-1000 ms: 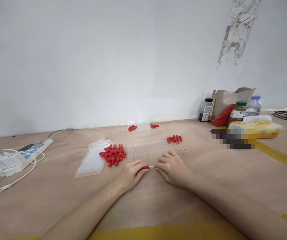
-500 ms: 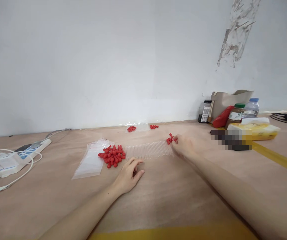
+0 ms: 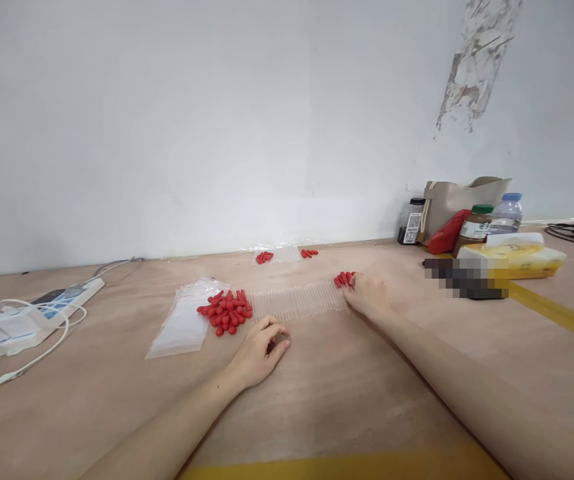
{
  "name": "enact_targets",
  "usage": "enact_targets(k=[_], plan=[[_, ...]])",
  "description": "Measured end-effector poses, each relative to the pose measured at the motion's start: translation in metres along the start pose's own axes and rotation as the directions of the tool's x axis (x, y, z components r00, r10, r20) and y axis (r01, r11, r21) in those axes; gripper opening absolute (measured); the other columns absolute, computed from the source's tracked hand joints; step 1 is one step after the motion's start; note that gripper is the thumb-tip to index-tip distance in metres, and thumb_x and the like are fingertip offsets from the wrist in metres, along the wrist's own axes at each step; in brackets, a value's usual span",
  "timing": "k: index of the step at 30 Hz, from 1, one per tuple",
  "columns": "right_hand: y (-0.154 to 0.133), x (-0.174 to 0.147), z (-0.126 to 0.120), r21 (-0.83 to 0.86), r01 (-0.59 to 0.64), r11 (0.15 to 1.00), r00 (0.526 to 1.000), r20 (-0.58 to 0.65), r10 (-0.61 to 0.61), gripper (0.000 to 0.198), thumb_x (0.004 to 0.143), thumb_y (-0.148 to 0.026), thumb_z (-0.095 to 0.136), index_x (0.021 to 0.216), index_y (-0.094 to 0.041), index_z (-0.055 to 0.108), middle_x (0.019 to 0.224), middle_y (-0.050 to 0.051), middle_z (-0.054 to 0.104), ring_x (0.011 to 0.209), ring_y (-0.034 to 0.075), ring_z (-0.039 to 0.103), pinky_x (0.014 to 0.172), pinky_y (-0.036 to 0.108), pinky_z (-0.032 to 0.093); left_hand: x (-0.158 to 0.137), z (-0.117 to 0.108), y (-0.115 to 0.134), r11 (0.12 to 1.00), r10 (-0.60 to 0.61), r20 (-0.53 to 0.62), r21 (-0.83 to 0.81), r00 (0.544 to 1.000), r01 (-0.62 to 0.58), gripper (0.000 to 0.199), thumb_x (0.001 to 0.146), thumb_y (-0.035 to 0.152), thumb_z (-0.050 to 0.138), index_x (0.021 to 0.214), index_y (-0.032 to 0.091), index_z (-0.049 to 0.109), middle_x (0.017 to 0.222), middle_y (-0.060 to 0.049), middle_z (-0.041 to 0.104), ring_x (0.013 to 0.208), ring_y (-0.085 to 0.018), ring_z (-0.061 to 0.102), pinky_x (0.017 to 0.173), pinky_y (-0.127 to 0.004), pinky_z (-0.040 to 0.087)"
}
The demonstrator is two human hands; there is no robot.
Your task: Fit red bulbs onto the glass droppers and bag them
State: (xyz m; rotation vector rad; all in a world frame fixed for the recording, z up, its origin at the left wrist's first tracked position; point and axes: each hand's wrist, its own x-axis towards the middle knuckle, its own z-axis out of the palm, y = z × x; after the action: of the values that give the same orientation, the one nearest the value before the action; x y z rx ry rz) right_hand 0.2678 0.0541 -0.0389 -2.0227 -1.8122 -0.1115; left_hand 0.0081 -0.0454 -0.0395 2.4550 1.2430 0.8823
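A row of thin clear tubes [image 3: 299,301] lies side by side on the table, like glass droppers. Small red rubber bulbs [image 3: 343,279] sit at the far ends of the tubes on the right of the row. There my right hand [image 3: 368,293] has its fingers closed on a red bulb, the fingertips partly hiding it. My left hand [image 3: 261,350] rests on the table just before the row's left part, fingers loosely curved and thumb apart, holding nothing. Beside it lies a heap of red bulbs [image 3: 225,312], touching a stack of clear zip bags [image 3: 179,330].
Clear bags [image 3: 285,253] with red pieces lie near the wall. A power strip [image 3: 47,317] with white cables stands at left. At right are a tissue pack [image 3: 531,265], a green-lidded jar [image 3: 474,230], a water bottle [image 3: 508,215] and a grey bag [image 3: 449,200].
The red bulb that stuck up by my right fingers now lies lower among the other bulbs at the tube ends. My left hand keeps its place.
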Motion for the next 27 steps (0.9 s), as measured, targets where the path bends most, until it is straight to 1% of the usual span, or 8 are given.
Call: enact_targets(k=[5, 7, 10, 17, 20, 23, 25, 27], plan=[[-0.004, -0.003, -0.001, 0.039, 0.065, 0.997, 0.997, -0.051, -0.063, 0.025, 0.075, -0.032, 0.041, 0.084, -0.019, 0.060, 0.080, 0.007, 0.063, 0.077, 0.022, 0.057, 0.075, 0.038, 0.032, 0.000, 0.000, 0.001, 1.000, -0.006, 0.003, -0.001, 1.000, 0.006, 0.013, 0.081, 0.022, 0.047, 0.089, 0.019, 0.057, 0.089, -0.003, 0.051, 0.069, -0.012, 0.050, 0.065, -0.026, 0.044], [-0.007, -0.005, -0.001, 0.058, 0.086, 0.995, 0.996, -0.013, -0.085, 0.023, 0.074, -0.031, 0.042, 0.079, -0.021, 0.062, 0.079, 0.005, 0.064, 0.077, 0.021, 0.057, 0.075, 0.037, 0.032, 0.000, 0.000, 0.001, 1.000, -0.007, 0.006, 0.007, 1.000, 0.007, 0.013, 0.081, 0.022, 0.047, 0.088, 0.019, 0.057, 0.088, -0.003, 0.051, 0.068, -0.012, 0.050, 0.065, -0.026, 0.043], [-0.011, -0.006, -0.001, 0.061, 0.071, 0.996, 0.995, 0.060, -0.074, 0.021, 0.072, -0.030, 0.044, 0.073, -0.023, 0.064, 0.077, 0.005, 0.064, 0.077, 0.022, 0.057, 0.074, 0.036, 0.033, 0.000, 0.000, 0.001, 1.000, -0.007, 0.018, 0.011, 1.000, 0.007, 0.012, 0.081, 0.021, 0.047, 0.087, 0.019, 0.057, 0.088, -0.003, 0.050, 0.069, -0.012, 0.050, 0.065, -0.025, 0.043], [-0.013, -0.007, -0.001, -0.008, 0.050, 0.999, 0.991, 0.123, -0.049, 0.025, 0.074, -0.028, 0.042, 0.077, -0.019, 0.065, 0.080, 0.009, 0.064, 0.081, 0.024, 0.056, 0.076, 0.039, 0.033, 0.001, 0.000, 0.000, 1.000, -0.008, 0.021, 0.017, 1.000, 0.008, 0.012, 0.081, 0.021, 0.047, 0.087, 0.019, 0.057, 0.087, -0.003, 0.051, 0.069, -0.012, 0.050, 0.064, -0.024, 0.043], [-0.016, -0.006, 0.001, -0.057, 0.069, 0.996, 0.988, 0.142, -0.060, 0.028, 0.078, -0.027, 0.039, 0.079, -0.015, 0.064, 0.081, 0.012, 0.063, 0.082, 0.025, 0.056, 0.075, 0.039, 0.033, 0.001, -0.001, 0.000, 1.000, -0.015, 0.020, 0.025, 1.000, 0.014, 0.012, 0.081, 0.021, 0.047, 0.087, 0.019, 0.057, 0.087, -0.003, 0.051, 0.069, -0.012, 0.050, 0.064, -0.024, 0.043], [-0.020, -0.006, 0.003, -0.061, 0.096, 0.994, 0.988, 0.131, -0.087, 0.026, 0.079, -0.024, 0.039, 0.080, -0.014, 0.063, 0.085, 0.014, 0.062, 0.089, 0.025, 0.054, 0.078, 0.038, 0.031, 0.001, 0.002, 0.001, 0.999, -0.015, 0.025, 0.034, 1.000, 0.014, 0.012, 0.081, 0.021, 0.047, 0.087, 0.019, 0.058, 0.086, -0.003, 0.051, 0.069, -0.012, 0.051, 0.063, -0.023, 0.043], [-0.022, -0.006, 0.003, -0.060, 0.108, 0.992, 0.988, 0.118, -0.100, 0.026, 0.080, -0.025, 0.039, 0.082, -0.014, 0.062, 0.089, 0.015, 0.061, 0.095, 0.026, 0.052, 0.080, 0.038, 0.030, 0.001, 0.003, 0.001, 0.998, -0.014, 0.009, 0.061, 1.000, 0.013, 0.012, 0.081, 0.021, 0.048, 0.087, 0.020, 0.058, 0.085, -0.003, 0.052, 0.070, -0.013, 0.051, 0.064, -0.024, 0.043], [-0.023, -0.006, 0.001, -0.051, 0.103, 0.993, 0.990, 0.097, -0.098, 0.029, 0.082, -0.029, 0.036, 0.086, -0.014, 0.061, 0.092, 0.016, 0.060, 0.098, 0.026, 0.050, 0.079, 0.038, 0.031, 0.002, 0.001, -0.001, 0.993, -0.026, -0.048, 0.116, 0.999, 0.032, 0.011, 0.080, 0.023, 0.049, 0.083, 0.020, 0.059, 0.084, -0.002, 0.052, 0.075, -0.015, 0.051, 0.067, -0.026, 0.042]])
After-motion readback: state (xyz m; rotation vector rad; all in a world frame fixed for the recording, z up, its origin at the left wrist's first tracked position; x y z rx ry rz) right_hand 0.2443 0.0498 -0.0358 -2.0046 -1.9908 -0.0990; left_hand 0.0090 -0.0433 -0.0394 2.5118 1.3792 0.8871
